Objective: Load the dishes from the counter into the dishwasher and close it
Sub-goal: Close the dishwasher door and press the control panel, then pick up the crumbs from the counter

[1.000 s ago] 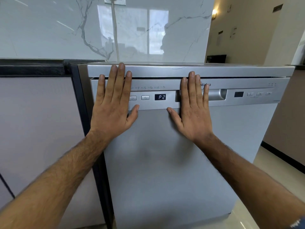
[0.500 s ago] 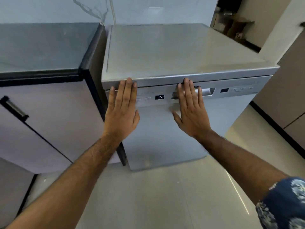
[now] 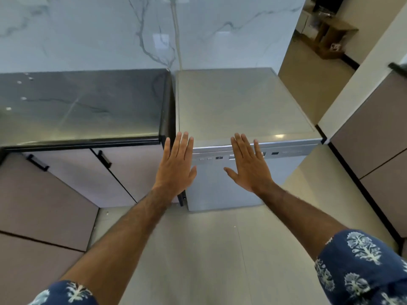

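The fingers (image 3: 184, 143) of the left hand (image 3: 176, 166) are straight and lightly spread, holding nothing; those of the right hand (image 3: 247, 166) are the same, thumb splayed toward the other hand. Both palms face the dishwasher (image 3: 222, 190), the left in front of the door's upper left corner, the right in front of the control strip (image 3: 286, 153) beside the small display (image 3: 219, 158). Whether the palms touch the door or hang just off it cannot be told from this angle.

The door stands upright and flush under the dishwasher's flat top (image 3: 240, 102), so it looks closed. No dishes show on the dark worktop (image 3: 81, 104) to the left of the dishwasher, which suggests the loading is done and the step in hand is confirming the close.

To do that well, press evenly with both palms near the top edge of the door, where the latch likely sits, and push straight in rather than downward. Keep the right palm off the buttons so no programme changes. Check that the gap along the top is even before letting go. Cabinet fronts (image 3: 72, 183) lie left of the dishwasher, pale floor tiles (image 3: 198, 249) in front of it.
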Available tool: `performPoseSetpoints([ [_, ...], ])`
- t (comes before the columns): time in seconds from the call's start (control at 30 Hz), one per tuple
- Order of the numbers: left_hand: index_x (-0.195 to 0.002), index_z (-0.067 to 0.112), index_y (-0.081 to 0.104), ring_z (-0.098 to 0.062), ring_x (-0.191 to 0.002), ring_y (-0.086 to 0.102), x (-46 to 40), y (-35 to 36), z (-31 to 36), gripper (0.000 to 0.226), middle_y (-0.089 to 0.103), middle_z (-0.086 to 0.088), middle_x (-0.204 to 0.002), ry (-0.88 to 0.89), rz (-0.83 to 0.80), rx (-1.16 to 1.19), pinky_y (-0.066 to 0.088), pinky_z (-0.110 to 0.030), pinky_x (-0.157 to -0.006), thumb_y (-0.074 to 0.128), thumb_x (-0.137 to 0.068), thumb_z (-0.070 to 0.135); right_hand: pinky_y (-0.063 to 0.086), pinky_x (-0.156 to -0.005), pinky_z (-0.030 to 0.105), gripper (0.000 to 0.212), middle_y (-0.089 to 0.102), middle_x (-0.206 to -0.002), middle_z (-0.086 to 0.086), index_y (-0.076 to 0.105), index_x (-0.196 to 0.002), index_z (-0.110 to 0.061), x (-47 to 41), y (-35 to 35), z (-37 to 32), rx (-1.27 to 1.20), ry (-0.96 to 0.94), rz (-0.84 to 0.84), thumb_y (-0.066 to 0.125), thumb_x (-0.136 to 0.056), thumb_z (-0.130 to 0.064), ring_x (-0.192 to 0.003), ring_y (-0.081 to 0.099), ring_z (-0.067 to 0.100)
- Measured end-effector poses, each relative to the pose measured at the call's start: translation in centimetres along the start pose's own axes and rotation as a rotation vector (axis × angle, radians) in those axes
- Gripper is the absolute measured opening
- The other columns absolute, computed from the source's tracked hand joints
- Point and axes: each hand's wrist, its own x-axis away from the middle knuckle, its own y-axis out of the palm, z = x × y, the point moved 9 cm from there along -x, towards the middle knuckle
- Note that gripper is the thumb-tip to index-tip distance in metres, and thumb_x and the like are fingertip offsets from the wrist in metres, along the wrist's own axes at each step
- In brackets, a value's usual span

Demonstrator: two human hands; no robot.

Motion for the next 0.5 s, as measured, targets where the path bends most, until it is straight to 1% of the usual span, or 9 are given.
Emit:
performPoseSetpoints([
  [0.07, -0.157, 0.002, 0.018, -0.035, -0.153, 0.01, 0.2, -3.8, -0.9, 0.089, 0.014, -0.019, -0.165, -0.006, 0.012, -0.004, 0.01, -0.056, -0.123, 0.059, -0.089, 0.044, 0.002, -0.123, 0.052, 0.091, -0.007, -0.166, 0.011, -0.001, -0.158, -0.006, 0.2, -3.4, -0.9, -0.016, -0.016, -0.004, 0.037, -0.097, -0.062, -0.153, -0.01, 0.027],
  [0.13, -0.157, 0.002, 0.016, -0.035, -0.153, 0.01, -0.1, -7.1, -1.8, 0.088, 0.014, -0.019, -0.165, -0.017, 0.04, -0.018, 0.011, -0.056, -0.123, 0.055, -0.091, 0.045, 0.002, -0.123, 0.053, 0.091, -0.007, -0.166, 0.012, -0.001, -0.158, -0.006, -0.1, -6.6, -1.8, -0.051, -0.047, 0.024, 0.038, -0.097, -0.062, -0.153, -0.01, 0.027],
  [0.2, -0.157, 0.001, 0.011, -0.034, -0.154, 0.006, -0.6, -10.4, -2.7, 0.087, 0.009, -0.019, -0.165, -0.034, 0.07, -0.065, 0.009, -0.056, -0.123, 0.048, -0.094, 0.049, 0.002, -0.123, 0.053, 0.093, -0.007, -0.166, 0.012, -0.001, -0.158, -0.006, -1.0, -10.0, -2.4, -0.062, -0.086, 0.063, 0.041, -0.097, -0.061, -0.153, -0.01, 0.028],
  [0.3, -0.158, 0.002, 0.004, -0.033, -0.154, -0.002, -1.9, -14.5, -4.2, 0.087, 0.0, -0.018, -0.166, -0.073, 0.094, -0.106, 0.007, -0.056, -0.123, 0.039, -0.098, 0.053, 0.0, -0.123, 0.053, 0.093, -0.01, -0.166, 0.012, -0.004, -0.158, -0.007, -3.4, -14.5, -2.6, -0.04, -0.095, 0.122, 0.036, -0.096, -0.065, -0.153, -0.012, 0.027],
  [0.5, -0.159, 0.005, -0.001, -0.031, -0.154, -0.01, -4.7, -21.0, -7.5, 0.086, -0.01, -0.016, -0.166, -0.124, 0.201, -0.1, 0.001, -0.052, -0.124, 0.032, -0.099, 0.057, 0.004, -0.123, 0.054, 0.092, -0.005, -0.166, 0.013, 0.001, -0.158, -0.008, -8.7, -22.9, -2.6, -0.027, -0.127, 0.269, 0.038, -0.095, -0.064, -0.153, -0.007, 0.028],
])
